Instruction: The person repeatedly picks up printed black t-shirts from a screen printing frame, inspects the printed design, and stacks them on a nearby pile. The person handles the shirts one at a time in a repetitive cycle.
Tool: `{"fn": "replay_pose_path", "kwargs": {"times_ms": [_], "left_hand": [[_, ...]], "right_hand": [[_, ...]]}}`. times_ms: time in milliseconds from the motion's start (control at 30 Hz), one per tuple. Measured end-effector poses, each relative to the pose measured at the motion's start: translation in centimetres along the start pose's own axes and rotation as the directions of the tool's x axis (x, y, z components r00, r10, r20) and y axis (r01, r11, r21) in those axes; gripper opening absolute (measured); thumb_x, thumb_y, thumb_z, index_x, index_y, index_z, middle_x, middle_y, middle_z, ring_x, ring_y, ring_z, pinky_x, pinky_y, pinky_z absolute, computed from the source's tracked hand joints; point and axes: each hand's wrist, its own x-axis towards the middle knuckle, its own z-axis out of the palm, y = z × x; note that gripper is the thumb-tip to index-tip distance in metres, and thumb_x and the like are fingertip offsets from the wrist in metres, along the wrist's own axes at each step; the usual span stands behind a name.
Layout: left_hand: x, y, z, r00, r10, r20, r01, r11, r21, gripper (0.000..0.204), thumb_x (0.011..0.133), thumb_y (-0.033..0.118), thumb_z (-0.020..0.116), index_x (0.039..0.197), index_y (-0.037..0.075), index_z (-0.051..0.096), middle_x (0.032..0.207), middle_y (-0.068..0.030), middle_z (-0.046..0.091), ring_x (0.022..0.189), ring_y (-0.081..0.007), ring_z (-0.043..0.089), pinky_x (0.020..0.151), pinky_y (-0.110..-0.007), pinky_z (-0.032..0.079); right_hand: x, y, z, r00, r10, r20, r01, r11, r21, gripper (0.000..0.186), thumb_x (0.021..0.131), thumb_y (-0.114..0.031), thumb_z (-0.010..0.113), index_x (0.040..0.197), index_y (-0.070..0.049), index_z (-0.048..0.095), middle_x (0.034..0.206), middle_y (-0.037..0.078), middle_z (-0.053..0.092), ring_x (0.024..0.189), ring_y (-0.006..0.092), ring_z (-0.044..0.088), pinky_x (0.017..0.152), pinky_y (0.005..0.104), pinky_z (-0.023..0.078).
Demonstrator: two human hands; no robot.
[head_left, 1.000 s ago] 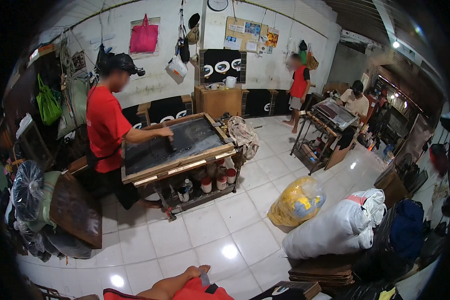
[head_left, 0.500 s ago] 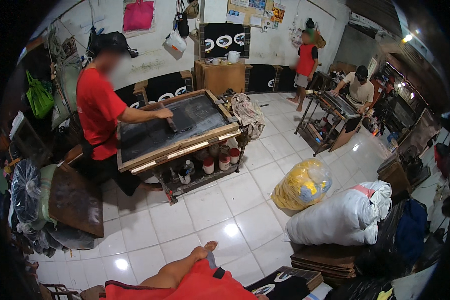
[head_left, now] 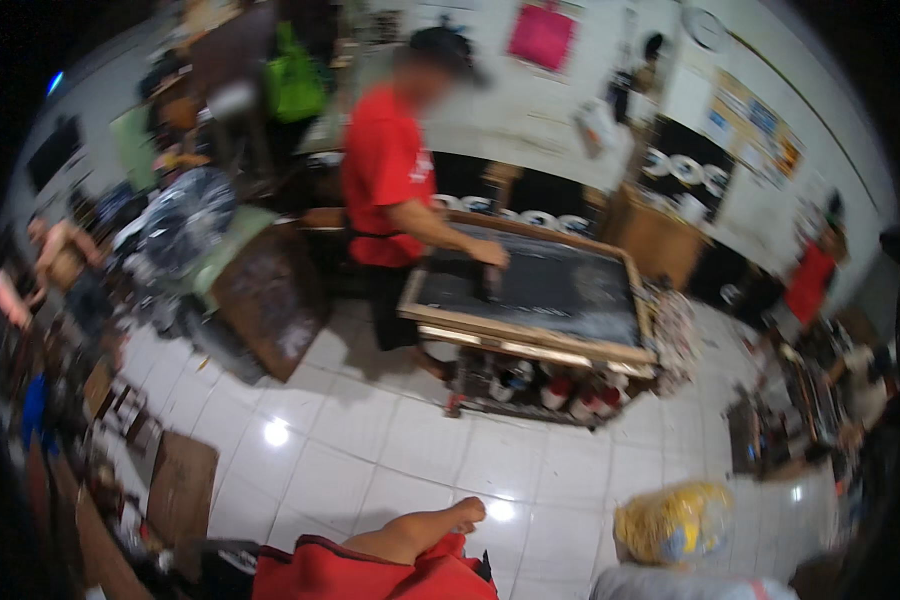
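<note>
My left hand (head_left: pixel 467 512) comes in from the lower edge, its bare forearm lying across the red cloth (head_left: pixel 370 573) of my clothing. Its fingers look curled, and no object shows in them. White floor tiles lie just beyond it. My right hand is out of the picture. Across the room, a person in a red shirt (head_left: pixel 382 150) leans over a wood-framed screen (head_left: pixel 550 280) on a stand. That person's hand (head_left: pixel 488 254) grips a squeegee (head_left: pixel 492 282) on the dark, wet-looking surface.
A yellow bundle in clear plastic (head_left: pixel 675 522) and a pale sack (head_left: pixel 670 585) lie at lower right. Tubs (head_left: pixel 556 391) stand under the screen. A brown board (head_left: pixel 270 300) leans on bags at left. Other people are at far left (head_left: pixel 68 255) and far right (head_left: pixel 810 283).
My view has swung left, so the room appears shifted right and people at far left show. The co-worker's squeegee hand is nearer the screen's left part. My left hand stays low.
</note>
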Motion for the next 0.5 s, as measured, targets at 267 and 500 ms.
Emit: {"fn": "replay_pose_path", "kwargs": {"times_ms": [267,500], "left_hand": [[-16.6,-1.0,0.9,0.709,-0.704,-0.036,0.46,0.501,-0.733,0.015,0.065,0.019,0.058,0.065,0.005,0.055,0.072,-0.0145,0.057,0.067,-0.0268,0.056,0.063,-0.036,0.048],[-29.8,-1.6,7.9,0.555,-0.829,0.066,0.541,0.299,-0.786,0.015,0.067,0.018,0.058,0.059,0.008,0.05,0.063,-0.0105,0.05,0.058,-0.0234,0.048,0.056,-0.034,0.04]], "right_hand": [[2.3,-8.9,5.4,0.899,-0.306,0.313,0.422,0.795,-0.436,0.013,0.074,-0.01,0.052,0.072,-0.002,0.062,0.068,0.012,0.062,0.057,0.0244,0.06,0.047,0.0371,0.045],[-1.4,-9.5,10.8,0.779,-0.348,0.521,0.62,0.551,-0.559,0.015,0.075,-0.012,0.052,0.073,-0.004,0.063,0.071,0.012,0.063,0.061,0.0247,0.061,0.05,0.0377,0.046]]}}
